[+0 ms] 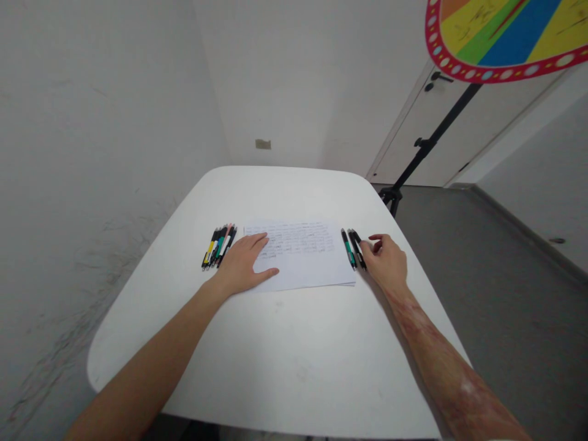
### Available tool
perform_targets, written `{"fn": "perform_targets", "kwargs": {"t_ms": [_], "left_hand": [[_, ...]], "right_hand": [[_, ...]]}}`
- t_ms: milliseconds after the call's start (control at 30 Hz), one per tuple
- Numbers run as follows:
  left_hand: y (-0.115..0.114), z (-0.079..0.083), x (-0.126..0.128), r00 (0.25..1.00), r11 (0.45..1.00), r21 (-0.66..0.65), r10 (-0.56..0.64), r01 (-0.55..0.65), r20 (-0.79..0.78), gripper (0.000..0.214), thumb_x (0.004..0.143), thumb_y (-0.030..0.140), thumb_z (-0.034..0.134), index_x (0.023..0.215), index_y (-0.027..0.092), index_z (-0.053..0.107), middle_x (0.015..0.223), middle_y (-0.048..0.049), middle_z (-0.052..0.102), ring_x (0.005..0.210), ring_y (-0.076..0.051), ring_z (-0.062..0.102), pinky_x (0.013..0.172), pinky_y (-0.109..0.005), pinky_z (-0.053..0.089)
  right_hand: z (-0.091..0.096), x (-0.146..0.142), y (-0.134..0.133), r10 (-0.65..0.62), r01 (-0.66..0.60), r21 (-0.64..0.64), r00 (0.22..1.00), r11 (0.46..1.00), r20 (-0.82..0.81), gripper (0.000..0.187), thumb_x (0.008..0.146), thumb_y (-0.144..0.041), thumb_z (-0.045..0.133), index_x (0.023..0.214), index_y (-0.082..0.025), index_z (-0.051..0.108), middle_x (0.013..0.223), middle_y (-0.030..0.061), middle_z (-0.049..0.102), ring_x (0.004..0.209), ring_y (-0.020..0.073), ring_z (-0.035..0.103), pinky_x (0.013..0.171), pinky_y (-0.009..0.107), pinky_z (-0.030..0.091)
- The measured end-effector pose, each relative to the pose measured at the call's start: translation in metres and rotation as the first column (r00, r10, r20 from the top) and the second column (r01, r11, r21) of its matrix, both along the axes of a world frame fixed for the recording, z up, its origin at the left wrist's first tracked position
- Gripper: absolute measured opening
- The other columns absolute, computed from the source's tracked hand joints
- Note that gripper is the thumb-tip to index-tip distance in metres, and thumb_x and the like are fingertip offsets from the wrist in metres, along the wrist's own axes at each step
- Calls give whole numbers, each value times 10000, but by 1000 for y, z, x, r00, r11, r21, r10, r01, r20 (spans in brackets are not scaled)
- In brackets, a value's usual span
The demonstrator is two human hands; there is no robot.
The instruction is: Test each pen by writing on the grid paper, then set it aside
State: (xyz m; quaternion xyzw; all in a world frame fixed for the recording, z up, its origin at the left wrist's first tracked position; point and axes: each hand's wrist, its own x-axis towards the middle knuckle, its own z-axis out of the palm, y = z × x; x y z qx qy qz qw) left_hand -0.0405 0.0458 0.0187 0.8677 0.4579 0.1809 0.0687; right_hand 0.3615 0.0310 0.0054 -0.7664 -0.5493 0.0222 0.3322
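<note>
A white sheet of paper (303, 269) with rows of handwriting on its upper part lies on the table, with another sheet edge under it. My left hand (241, 263) rests flat on the paper's left side, fingers and thumb spread. To the right of the paper, my right hand (384, 260) is curled, its thumb and fingers at a black pen (357, 236) that the thumb partly covers. Beside that pen lie another black pen (358, 252) and a green and black pen (348, 250). Just left of my left hand, several pens (215, 248) lie side by side, including yellow, green and pink ones.
The white table (294, 355) has rounded corners and stands close to the walls on the left and at the back. At the right, a colourful wheel board (505, 37) stands on a black stand (420, 150) in front of a white door (434, 122).
</note>
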Motion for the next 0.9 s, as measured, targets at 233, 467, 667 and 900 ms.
{"fn": "perform_targets", "kwargs": {"t_ms": [233, 467, 667, 900], "left_hand": [[5, 25, -17, 956, 948, 126, 289, -294, 58, 346, 1098, 498, 507, 1201, 232, 702, 1166, -122, 753, 1198, -327, 686, 1135, -517, 523], [16, 34, -52, 799, 792, 112, 600, -600, 37, 237, 1068, 431, 535, 1029, 249, 680, 1049, -77, 758, 1023, -281, 696, 797, -379, 500], [21, 42, -70, 696, 702, -85, 712, -707, 90, 151, 941, 391, 663, 998, 266, 726, 970, -23, 784, 909, -257, 710, 712, -339, 443], [22, 36, -77, 844, 841, -115, 535, -528, 34, 178, 910, 414, 690, 977, 282, 788, 1052, -30, 788, 953, -251, 715, 735, -351, 476]], "right_hand": [[20, -28, -15, 449, -449, 201, 892, 870, 49, 220, 1014, -392, 572, 1109, -246, 707, 956, 98, 707, 901, 298, 628, 877, 472, 525], [22, -50, -23, 807, -806, 33, 590, 590, -14, 197, 1036, -322, 637, 1197, -271, 741, 1111, 106, 774, 1044, 319, 705, 952, 520, 571], [17, -48, -21, 809, -810, 14, 586, 587, -45, 190, 1038, -306, 644, 1186, -269, 757, 1156, 105, 759, 1058, 309, 714, 965, 522, 586], [18, -49, -21, 802, -803, -1, 595, 596, -54, 174, 1044, -332, 638, 1141, -264, 767, 1133, 109, 749, 1045, 309, 713, 975, 541, 599]]}}
